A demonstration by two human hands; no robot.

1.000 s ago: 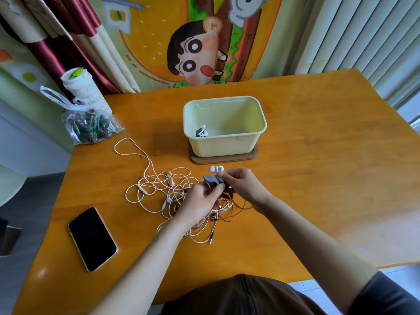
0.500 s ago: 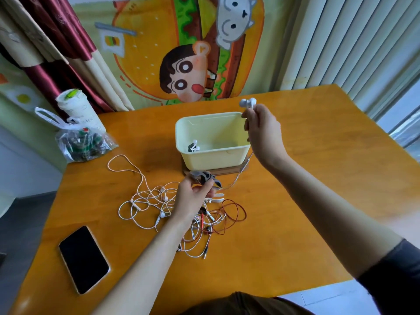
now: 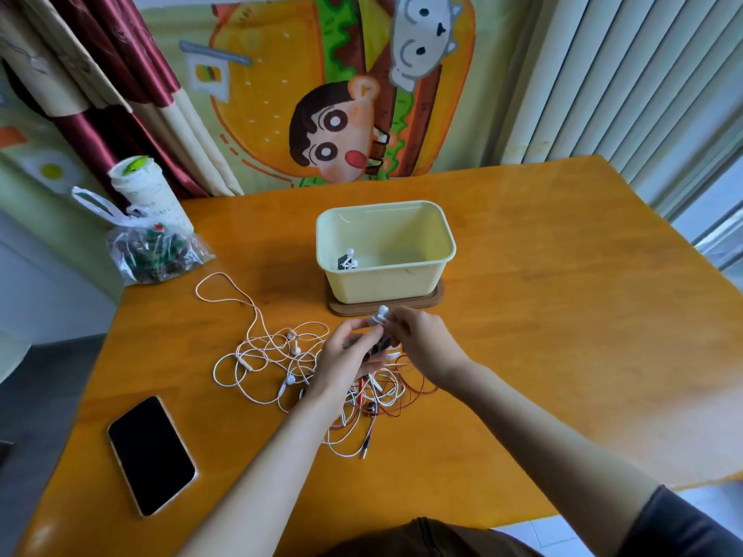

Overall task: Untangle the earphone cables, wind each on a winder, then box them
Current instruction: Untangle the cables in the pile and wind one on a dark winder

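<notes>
With 1 wound set [image 3: 348, 260] in the box [image 3: 402, 281], our left hand [image 3: 345, 363] grips a dark winder [image 3: 378, 347], our right hand [image 3: 422, 343] pinches white earbuds [image 3: 381, 315] just before the box, and the tangle [image 3: 281, 355] on the table [image 3: 563, 315] is, we judge, yet to wind.

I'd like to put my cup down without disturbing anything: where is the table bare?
Bare wood runs right of the cream box to the table edge, and behind the box. Crowded: cable tangle below the left hand and right hand; phone and plastic bag at left.
</notes>
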